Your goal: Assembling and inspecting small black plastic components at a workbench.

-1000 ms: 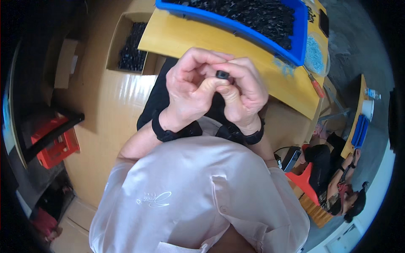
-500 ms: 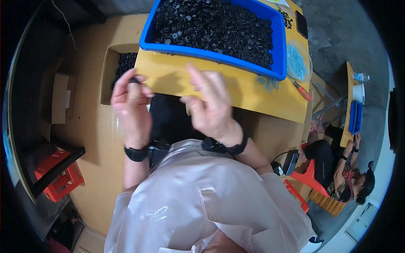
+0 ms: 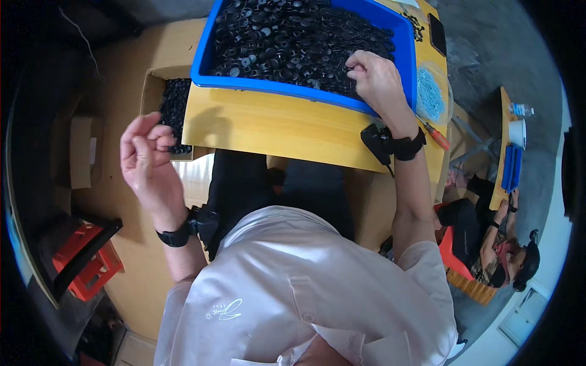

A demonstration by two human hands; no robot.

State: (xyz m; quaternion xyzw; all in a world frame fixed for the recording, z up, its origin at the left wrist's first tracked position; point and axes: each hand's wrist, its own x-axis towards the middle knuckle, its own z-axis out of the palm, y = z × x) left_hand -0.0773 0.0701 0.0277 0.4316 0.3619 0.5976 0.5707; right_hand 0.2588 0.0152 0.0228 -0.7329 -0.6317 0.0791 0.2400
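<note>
Yellow wooden table (image 3: 274,125) carries a blue plastic tray (image 3: 287,88) heaped with small black round parts (image 3: 293,36). Cardboard box (image 3: 154,91) at left holds more. Clear bag (image 3: 430,94) at tray's right. Right hand (image 3: 375,76) curled, fingers in the heap. Left hand (image 3: 146,158) loosely open, apparently empty, beside box.

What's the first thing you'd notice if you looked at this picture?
The big blue plastic tray heaped with small black round parts, on the yellow wooden table at the top. The right hand reaches into it, while the left hand hangs open beside a cardboard box of black parts.
</note>
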